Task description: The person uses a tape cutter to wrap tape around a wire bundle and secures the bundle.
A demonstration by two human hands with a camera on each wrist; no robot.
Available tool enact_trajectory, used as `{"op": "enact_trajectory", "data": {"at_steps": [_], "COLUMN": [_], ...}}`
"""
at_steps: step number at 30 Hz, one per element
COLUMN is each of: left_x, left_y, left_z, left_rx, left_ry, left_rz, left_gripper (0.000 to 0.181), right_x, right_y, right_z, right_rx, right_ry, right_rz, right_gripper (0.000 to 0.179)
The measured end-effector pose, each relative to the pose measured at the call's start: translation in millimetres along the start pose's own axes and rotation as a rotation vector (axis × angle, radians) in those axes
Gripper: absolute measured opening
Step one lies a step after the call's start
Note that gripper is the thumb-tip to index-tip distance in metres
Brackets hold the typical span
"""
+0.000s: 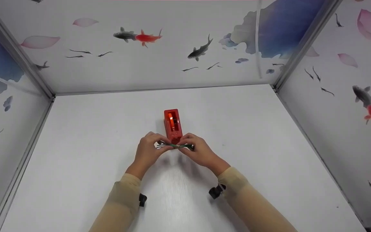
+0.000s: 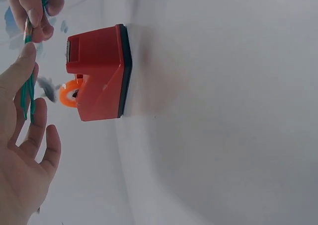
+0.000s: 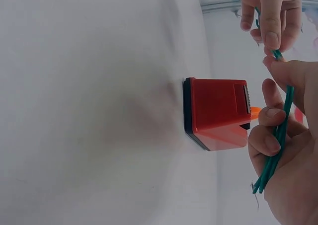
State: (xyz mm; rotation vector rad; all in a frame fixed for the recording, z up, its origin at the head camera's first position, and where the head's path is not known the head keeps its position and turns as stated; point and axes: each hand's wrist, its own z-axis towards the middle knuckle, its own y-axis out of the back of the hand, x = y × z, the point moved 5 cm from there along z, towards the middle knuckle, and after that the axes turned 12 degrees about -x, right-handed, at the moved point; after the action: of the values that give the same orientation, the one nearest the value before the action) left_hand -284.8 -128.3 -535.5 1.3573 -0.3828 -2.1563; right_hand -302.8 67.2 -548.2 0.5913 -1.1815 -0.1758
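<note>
A small bundle of thin green strands (image 1: 174,146), like wires or cords, is stretched level between the two hands. My left hand (image 1: 147,149) pinches one side between thumb and fingertips, and my right hand (image 1: 201,151) pinches the other close by. Loose green ends (image 2: 28,96) run along the left palm in the left wrist view. Several longer ends (image 3: 278,145) lie across the right fingers in the right wrist view. A brownish spot shows on the bundle between the fingertips. Just beyond the hands stands a red tape dispenser (image 1: 173,124) with an orange wheel.
The dispenser's dark base (image 2: 125,71) rests on the white table (image 1: 85,154). White panels (image 1: 172,64) printed with fish and petals wall the table at the back and both sides. A small black camera (image 1: 216,191) sits at the right wrist.
</note>
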Motion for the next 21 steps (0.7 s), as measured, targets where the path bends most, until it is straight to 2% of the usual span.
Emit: {"op": "enact_trajectory", "data": {"at_steps": [3,7,11,14,16,21], "left_x": [3.2,9.3,14.7,18.8,21.1,26.6], "left_y": [-0.5,-1.7,-4.6,-7.7,-10.0,-15.0], "left_z": [-1.7,-3.9,-6.0,-8.5,-10.2,-13.3], "left_rx": [0.02,0.045,0.099,0.159,0.201,0.275], "left_ry": [0.032,0.099,0.181,0.268,0.32,0.394], "left_rz": [0.002,0.032,0.119,0.167,0.181,0.192], "left_gripper": [0.023,0.021,0.017,0.012,0.01,0.009], "right_x": [-4,-12,-15,-18,-21,-29], "right_y": [4,11,13,11,8,-2], "right_z": [-0.5,-0.4,1.4,2.0,1.9,-0.8], "right_rx": [0.0,-0.055,-0.082,-0.062,-0.037,0.03], "right_ry": [-0.047,-0.111,-0.085,-0.086,-0.115,-0.204], "right_rz": [0.01,0.003,-0.087,-0.142,-0.168,-0.207], "right_gripper": [0.02,0.022,0.015,0.015,0.015,0.015]}}
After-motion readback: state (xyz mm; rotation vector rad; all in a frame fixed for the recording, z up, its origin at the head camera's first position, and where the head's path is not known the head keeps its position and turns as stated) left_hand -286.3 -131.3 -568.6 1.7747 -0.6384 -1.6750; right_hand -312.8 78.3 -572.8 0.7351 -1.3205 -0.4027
